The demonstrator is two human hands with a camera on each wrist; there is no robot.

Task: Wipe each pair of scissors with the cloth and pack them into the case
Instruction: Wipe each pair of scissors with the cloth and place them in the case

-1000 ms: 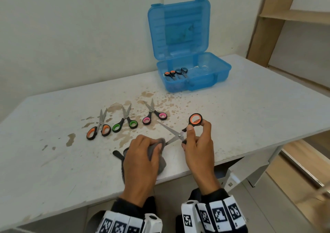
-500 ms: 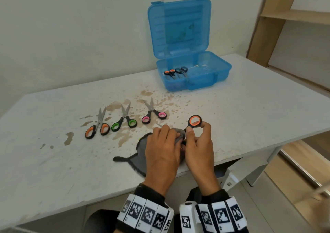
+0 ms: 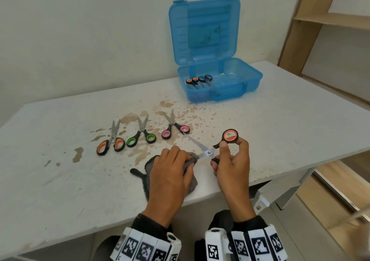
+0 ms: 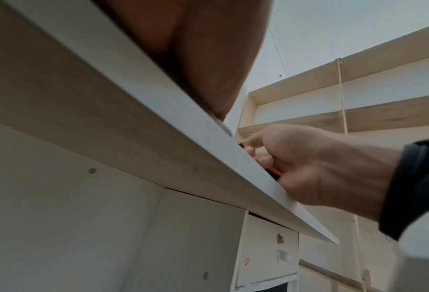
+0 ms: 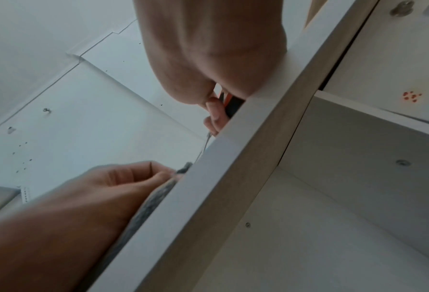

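Near edge of the bench (image 3: 60,180): right hand (image 3: 233,166) curled round the handles of the orange scissors (image 3: 208,152), thumb and a finger pinching the upper orange ring, blades spread open and pointing left. Left hand (image 3: 170,172) closed over the grey cloth (image 3: 192,182), pinching it round one blade near the pivot; other blade bare, angled toward the far left. Rest of the cloth flat on the bench under the hand. Farther left, in a row on the stained bench top: orange pair (image 3: 112,140), green pair (image 3: 142,134), pink pair (image 3: 174,127). Far side, right of middle: blue case (image 3: 240,86), lid upright, two pairs lying inside at its left end.
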